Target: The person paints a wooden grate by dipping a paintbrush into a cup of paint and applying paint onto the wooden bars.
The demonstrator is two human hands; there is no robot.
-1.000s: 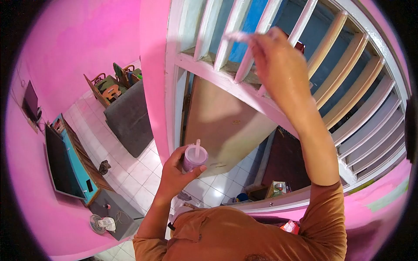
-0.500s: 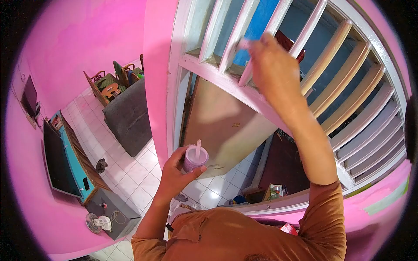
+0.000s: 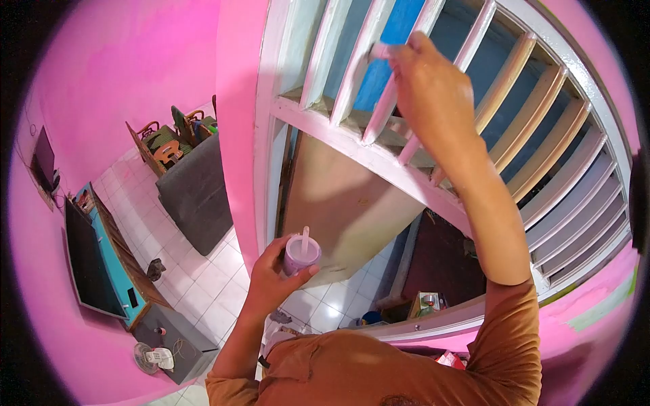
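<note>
The right hand [image 3: 435,88] pinches a brush [image 3: 380,51], long axis sideways, tip leftward; the left hand [image 3: 272,279] curls around a cup [image 3: 298,261].

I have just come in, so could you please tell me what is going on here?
A person's left hand holds a small cup with a stick in it. The right hand pinches a small pale tool, its tip at a whitish slat above a beige door. Some slats farther right look tan.
</note>
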